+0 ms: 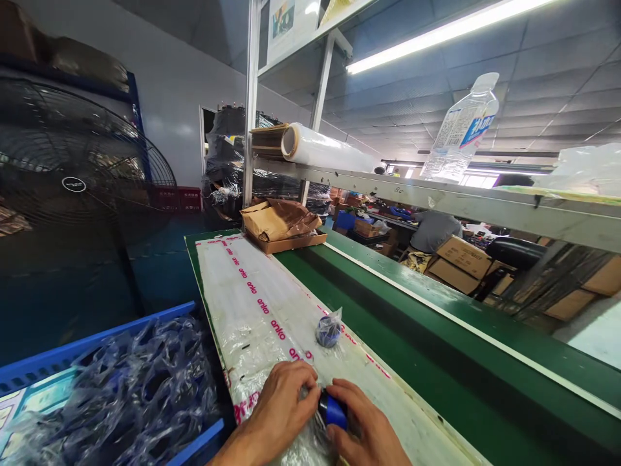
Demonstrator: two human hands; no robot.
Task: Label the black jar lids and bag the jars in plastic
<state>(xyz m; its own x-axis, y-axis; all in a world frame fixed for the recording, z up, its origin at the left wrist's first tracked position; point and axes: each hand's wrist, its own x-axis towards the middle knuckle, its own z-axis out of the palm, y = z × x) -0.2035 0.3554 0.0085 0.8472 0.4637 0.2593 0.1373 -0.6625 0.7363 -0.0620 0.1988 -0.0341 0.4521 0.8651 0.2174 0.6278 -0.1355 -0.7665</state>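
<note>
My right hand [366,421] curls its thumb and fingers round a small blue and black round part [334,411], low over the work surface. Close on its left is my left hand [286,404], fingers bent and pinched together against the part's black end; what lies in the pinch is hidden. Crumpled clear plastic shows below the two hands. Just beyond them, a similar dark blue part in a clear plastic bag [328,330] sits on the film-covered board [242,310], which has pink "anko" lettering.
At the left, a blue crate [111,333] holds many bagged dark parts. A green conveyor belt [388,323] runs along the right. Brown paper lies in a cardboard tray [291,243] at the far end. A shelf above carries a film roll [330,147] and a bottle [463,129].
</note>
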